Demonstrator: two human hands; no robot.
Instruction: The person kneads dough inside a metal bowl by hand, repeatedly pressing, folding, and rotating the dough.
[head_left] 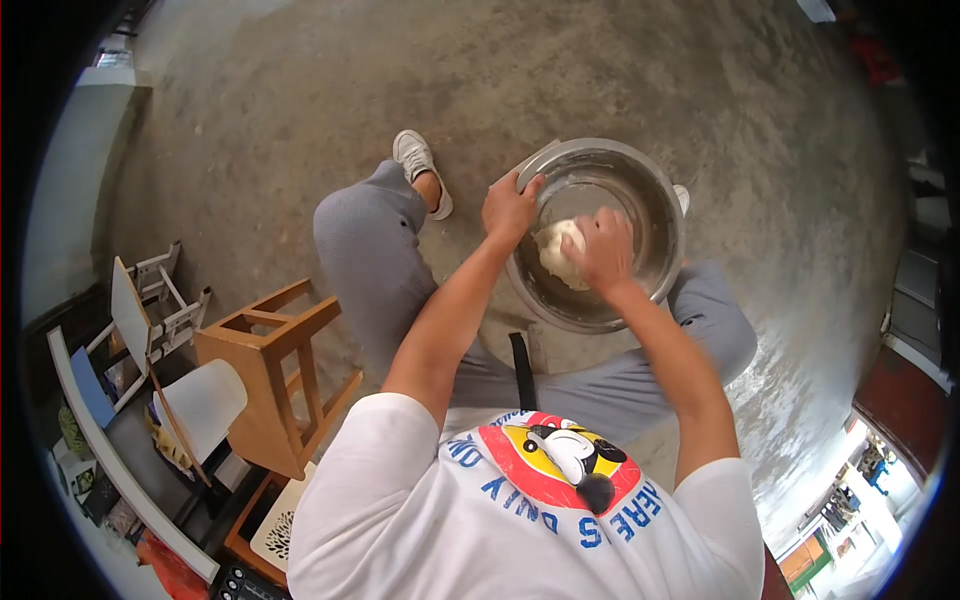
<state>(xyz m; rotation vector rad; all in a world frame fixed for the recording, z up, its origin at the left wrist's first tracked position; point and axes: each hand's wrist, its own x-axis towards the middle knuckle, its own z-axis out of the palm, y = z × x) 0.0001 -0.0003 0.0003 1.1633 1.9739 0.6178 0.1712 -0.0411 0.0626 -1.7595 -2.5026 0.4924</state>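
Observation:
A wide metal bowl sits between my knees, and a lump of pale dough lies at its bottom, toward the left side. My left hand is closed on the bowl's upper left rim, with the thumb over the edge. Inside the bowl, my right hand presses on the dough's right side with curled fingers, slightly smeared by motion. The hand covers part of the dough. Whitish smears show on the bowl's inner wall.
To the left, a wooden stool lies on its side next to a white plastic container and a folding frame. Concrete floor stretches ahead. My shoe rests left of the bowl.

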